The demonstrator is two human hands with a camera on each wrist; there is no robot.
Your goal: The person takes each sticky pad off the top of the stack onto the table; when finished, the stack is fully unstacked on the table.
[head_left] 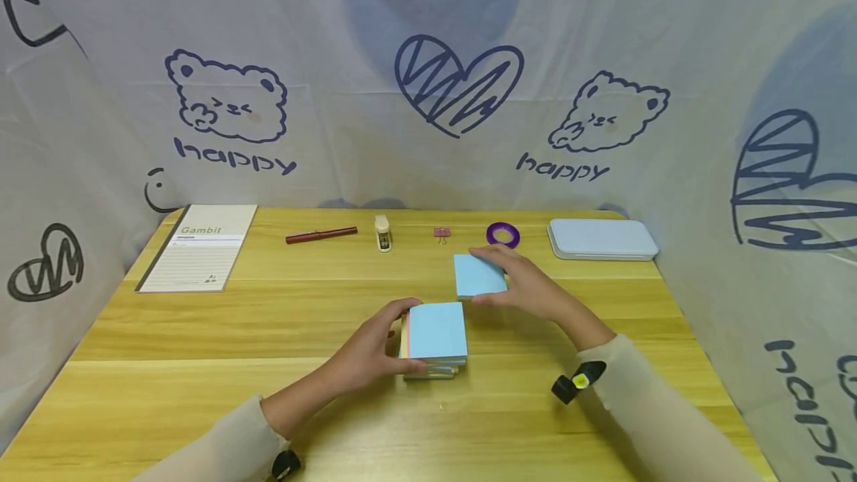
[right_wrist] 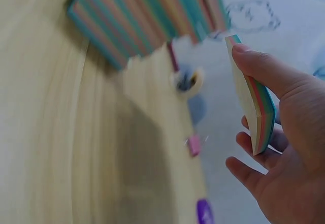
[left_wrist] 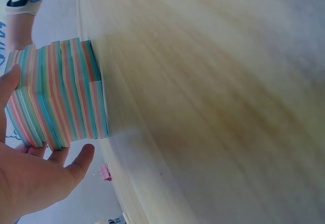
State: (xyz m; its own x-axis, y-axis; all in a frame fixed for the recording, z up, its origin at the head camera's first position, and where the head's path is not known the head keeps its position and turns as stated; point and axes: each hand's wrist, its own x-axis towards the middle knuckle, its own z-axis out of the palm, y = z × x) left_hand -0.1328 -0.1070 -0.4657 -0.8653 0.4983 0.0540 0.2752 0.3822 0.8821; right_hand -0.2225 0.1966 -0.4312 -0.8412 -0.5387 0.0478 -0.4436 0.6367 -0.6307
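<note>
Right hand (head_left: 525, 285), a bit right of centre in the head view, has a thin square pad of blue-topped paper notes (head_left: 477, 276) pinched between thumb and fingers, up off the surface. Left hand (head_left: 364, 344), lower middle, is gripping a thick stack of square multicoloured note pads (head_left: 438, 329) standing on the yellow wood-grain surface (head_left: 268, 407). Further out, mid-frame, there's a purple ring-shaped roll (head_left: 491, 234) and a small pink metal binder clip (head_left: 442, 232), plus a flat pale-blue case (head_left: 602, 239) over at right.
</note>
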